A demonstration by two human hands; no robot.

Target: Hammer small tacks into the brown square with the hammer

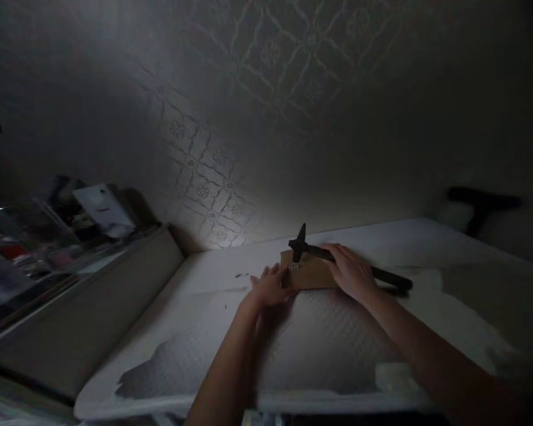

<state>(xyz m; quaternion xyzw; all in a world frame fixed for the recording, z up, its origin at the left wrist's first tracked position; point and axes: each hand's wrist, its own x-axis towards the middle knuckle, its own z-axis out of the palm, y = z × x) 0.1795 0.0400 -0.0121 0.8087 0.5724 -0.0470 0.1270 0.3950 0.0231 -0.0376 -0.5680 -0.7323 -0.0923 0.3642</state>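
My right hand [350, 272] is wrapped round the dark handle of a hammer [299, 244], whose head hangs over the left part of a brown board [313, 277]. A small pale patterned spot lies on the board just below the hammer head; its detail is too blurred to tell. With fingers spread, my left hand [270, 289] rests against the board's left edge. The board lies on a white table.
A shelf [128, 260] on the left bears clear boxes, a white card [104, 207] and other clutter. Small dark bits lie left of the board. A patterned wall stands behind the table [213, 272]. At the right is a dark T-shaped object [482, 204].
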